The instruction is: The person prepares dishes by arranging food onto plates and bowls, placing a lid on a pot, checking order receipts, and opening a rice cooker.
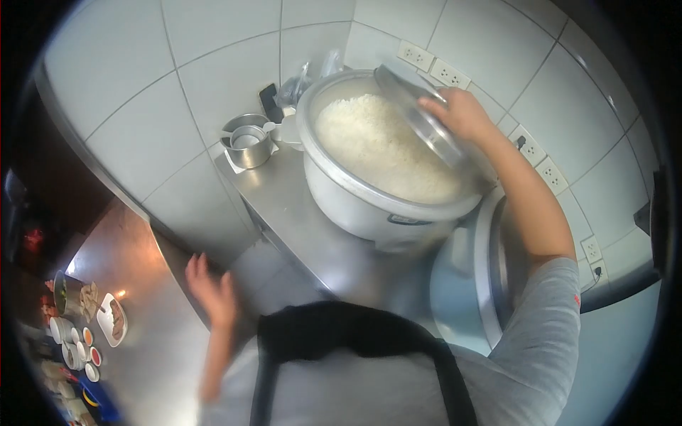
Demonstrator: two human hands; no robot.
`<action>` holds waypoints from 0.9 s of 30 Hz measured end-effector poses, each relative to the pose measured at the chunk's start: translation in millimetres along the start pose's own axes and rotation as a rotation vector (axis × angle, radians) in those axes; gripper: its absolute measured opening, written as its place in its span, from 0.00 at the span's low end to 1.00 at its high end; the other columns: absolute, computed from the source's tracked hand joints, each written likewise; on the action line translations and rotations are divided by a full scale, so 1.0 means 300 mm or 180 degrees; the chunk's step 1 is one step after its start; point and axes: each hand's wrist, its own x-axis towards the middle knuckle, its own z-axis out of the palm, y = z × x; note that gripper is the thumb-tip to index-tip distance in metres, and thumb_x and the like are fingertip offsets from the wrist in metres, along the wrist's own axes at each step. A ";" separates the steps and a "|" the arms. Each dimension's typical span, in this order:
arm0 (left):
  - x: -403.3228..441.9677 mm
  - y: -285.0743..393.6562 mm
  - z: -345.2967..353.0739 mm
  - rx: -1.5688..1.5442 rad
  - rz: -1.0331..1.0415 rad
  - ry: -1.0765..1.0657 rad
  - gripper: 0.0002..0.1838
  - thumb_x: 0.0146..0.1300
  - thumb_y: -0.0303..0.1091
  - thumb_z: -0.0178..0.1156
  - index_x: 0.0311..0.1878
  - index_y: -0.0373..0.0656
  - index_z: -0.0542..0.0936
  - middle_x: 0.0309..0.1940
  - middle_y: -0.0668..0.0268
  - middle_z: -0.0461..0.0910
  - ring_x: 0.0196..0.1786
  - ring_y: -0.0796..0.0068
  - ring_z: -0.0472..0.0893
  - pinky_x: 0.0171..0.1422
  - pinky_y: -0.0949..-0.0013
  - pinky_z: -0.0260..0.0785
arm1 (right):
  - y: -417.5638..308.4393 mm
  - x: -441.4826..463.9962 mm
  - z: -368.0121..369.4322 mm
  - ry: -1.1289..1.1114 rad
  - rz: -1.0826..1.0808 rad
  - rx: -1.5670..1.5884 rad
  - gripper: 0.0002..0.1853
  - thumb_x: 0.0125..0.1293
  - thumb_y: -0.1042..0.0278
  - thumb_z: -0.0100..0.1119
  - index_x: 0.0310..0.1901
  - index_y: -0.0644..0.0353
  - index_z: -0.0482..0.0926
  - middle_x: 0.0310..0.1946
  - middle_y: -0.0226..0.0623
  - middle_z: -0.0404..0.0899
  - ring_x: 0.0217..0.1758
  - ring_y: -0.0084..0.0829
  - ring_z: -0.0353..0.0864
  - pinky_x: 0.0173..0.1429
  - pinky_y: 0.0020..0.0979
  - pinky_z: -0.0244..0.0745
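My right hand (pixel 462 113) grips a round metal lid (pixel 410 103), which is tilted up over the right side of a large rice cooker (pixel 348 202). White cooked rice (pixel 373 145) is heaped inside the pot, with part of it hidden by the lid. Low on the left, my left hand (pixel 213 295) is raised with its fingers apart and nothing in it. It is nearest to the edge of a steel counter (pixel 160 319).
Metal pots (pixel 250 145) and a phone (pixel 271 103) are left of the cooker on the steel table (pixel 284 202). A second large cooker (pixel 458 284) stands close at my right. Wall sockets (pixel 449 73) line the tiles. Small bowls (pixel 82 351) and a white dish (pixel 112 319) sit at far left.
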 end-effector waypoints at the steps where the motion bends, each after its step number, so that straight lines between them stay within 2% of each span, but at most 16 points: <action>1: 0.079 0.084 0.083 -0.0577 0.0400 0.0156 0.33 0.49 0.28 0.61 0.62 0.39 0.65 0.63 0.51 0.60 0.67 0.51 0.57 0.68 0.54 0.53 | -0.015 -0.022 0.014 0.0041 -0.0082 0.0013 0.31 0.57 0.38 0.54 0.41 0.66 0.79 0.34 0.53 0.78 0.42 0.49 0.78 0.46 0.42 0.72; 2: 0.168 0.199 0.112 -0.0428 0.0906 -0.0148 0.35 0.46 0.28 0.64 0.61 0.42 0.67 0.62 0.50 0.60 0.65 0.49 0.60 0.67 0.54 0.55 | -0.030 -0.032 0.019 0.0098 -0.0166 0.0029 0.35 0.55 0.34 0.54 0.39 0.68 0.80 0.32 0.54 0.78 0.42 0.48 0.78 0.45 0.42 0.73; 3: 0.227 0.293 0.163 -0.0774 0.1411 -0.0397 0.37 0.43 0.29 0.68 0.61 0.46 0.68 0.61 0.54 0.63 0.63 0.51 0.63 0.65 0.55 0.57 | -0.036 -0.032 0.007 -0.0227 -0.0100 -0.0375 0.37 0.48 0.36 0.62 0.44 0.69 0.77 0.36 0.54 0.77 0.42 0.46 0.79 0.44 0.41 0.75; 4: 0.311 0.418 0.162 -0.0930 0.2357 -0.0587 0.35 0.45 0.32 0.68 0.61 0.49 0.69 0.58 0.59 0.67 0.62 0.57 0.66 0.64 0.55 0.58 | -0.068 -0.058 0.003 -0.0121 -0.0121 -0.0686 0.36 0.47 0.39 0.64 0.46 0.67 0.75 0.38 0.52 0.76 0.42 0.46 0.79 0.44 0.41 0.75; 5: 0.357 0.532 0.160 -0.0814 0.2966 -0.0634 0.35 0.43 0.33 0.68 0.59 0.45 0.70 0.59 0.59 0.69 0.62 0.60 0.67 0.64 0.56 0.57 | -0.116 -0.105 0.005 -0.0009 -0.0147 -0.1004 0.36 0.45 0.42 0.65 0.49 0.66 0.74 0.39 0.51 0.76 0.42 0.46 0.79 0.45 0.42 0.75; 7: 0.414 0.673 0.190 -0.0908 0.3536 -0.0407 0.28 0.43 0.32 0.67 0.52 0.45 0.74 0.50 0.62 0.74 0.57 0.64 0.71 0.61 0.59 0.60 | -0.155 -0.129 0.012 -0.0048 -0.0015 -0.1492 0.35 0.44 0.53 0.66 0.53 0.62 0.69 0.45 0.48 0.73 0.42 0.45 0.79 0.46 0.43 0.75; 9: 0.466 0.724 0.215 -0.0528 0.3677 -0.1011 0.22 0.43 0.31 0.67 0.45 0.45 0.75 0.42 0.65 0.76 0.51 0.66 0.73 0.59 0.60 0.60 | -0.141 -0.109 -0.005 0.0083 -0.0004 -0.1688 0.29 0.46 0.58 0.64 0.50 0.62 0.71 0.44 0.48 0.73 0.43 0.45 0.79 0.46 0.43 0.75; 10: 0.477 0.731 0.219 -0.0331 0.3738 -0.1314 0.19 0.43 0.30 0.66 0.42 0.45 0.76 0.37 0.66 0.76 0.48 0.67 0.74 0.59 0.61 0.61 | -0.129 -0.096 -0.021 0.0150 0.0001 -0.1783 0.26 0.47 0.60 0.63 0.49 0.62 0.72 0.44 0.47 0.74 0.43 0.45 0.79 0.47 0.43 0.75; 13: 0.478 0.727 0.255 -0.0565 0.3858 -0.1171 0.16 0.42 0.31 0.67 0.36 0.46 0.75 0.30 0.69 0.74 0.41 0.68 0.75 0.58 0.61 0.61 | -0.085 -0.051 -0.160 0.0552 0.0157 -0.1761 0.24 0.53 0.61 0.61 0.51 0.63 0.73 0.46 0.47 0.74 0.47 0.45 0.78 0.48 0.42 0.75; 16: 0.450 0.712 0.216 -0.0589 0.3870 -0.1045 0.17 0.41 0.30 0.67 0.38 0.45 0.75 0.30 0.69 0.75 0.43 0.68 0.75 0.61 0.60 0.59 | 0.100 0.041 -0.247 0.1113 0.0176 -0.1731 0.20 0.55 0.64 0.58 0.49 0.62 0.74 0.47 0.45 0.75 0.48 0.45 0.77 0.51 0.41 0.74; 17: 0.435 0.695 0.191 -0.0690 0.3697 -0.1357 0.22 0.41 0.30 0.68 0.43 0.45 0.75 0.36 0.66 0.74 0.47 0.65 0.74 0.62 0.57 0.59 | 0.172 0.071 -0.255 0.1129 0.0267 -0.1753 0.20 0.55 0.63 0.57 0.49 0.61 0.74 0.47 0.45 0.75 0.49 0.45 0.76 0.51 0.42 0.73; 20: 0.337 0.671 0.051 -0.1115 0.3226 -0.0466 0.30 0.43 0.30 0.68 0.53 0.45 0.72 0.50 0.59 0.70 0.57 0.59 0.70 0.65 0.56 0.57 | 0.398 0.162 -0.202 0.1067 0.0463 -0.1768 0.19 0.57 0.61 0.55 0.49 0.60 0.75 0.48 0.46 0.75 0.51 0.46 0.75 0.53 0.43 0.72; 23: 0.193 0.459 0.190 -0.1589 0.2283 -0.0246 0.38 0.45 0.30 0.69 0.63 0.49 0.66 0.62 0.50 0.58 0.66 0.52 0.62 0.68 0.54 0.55 | 0.541 0.212 -0.090 0.0744 0.1124 -0.1439 0.21 0.59 0.62 0.54 0.53 0.61 0.73 0.52 0.49 0.74 0.55 0.48 0.72 0.60 0.42 0.67; 25: 0.132 0.419 0.231 -0.1584 0.2128 -0.1349 0.42 0.45 0.30 0.69 0.65 0.51 0.63 0.65 0.46 0.54 0.68 0.48 0.57 0.69 0.53 0.53 | 0.755 0.220 0.025 0.1077 0.0276 -0.1697 0.21 0.62 0.59 0.50 0.54 0.62 0.72 0.54 0.50 0.72 0.60 0.48 0.68 0.64 0.43 0.61; 26: 0.104 0.406 0.247 -0.1580 0.1931 -0.1855 0.44 0.44 0.30 0.70 0.67 0.52 0.61 0.66 0.44 0.52 0.70 0.46 0.54 0.70 0.52 0.51 | 0.906 0.262 0.088 0.0943 0.0372 -0.1930 0.22 0.63 0.59 0.50 0.55 0.62 0.72 0.55 0.51 0.71 0.60 0.49 0.67 0.65 0.44 0.60; 27: 0.079 0.404 0.276 -0.1694 0.2133 -0.1987 0.46 0.44 0.31 0.70 0.68 0.52 0.59 0.68 0.44 0.49 0.70 0.44 0.52 0.70 0.51 0.51 | 0.907 0.261 0.076 0.0685 0.0202 -0.1965 0.22 0.64 0.58 0.50 0.56 0.61 0.72 0.56 0.50 0.70 0.61 0.48 0.66 0.66 0.45 0.58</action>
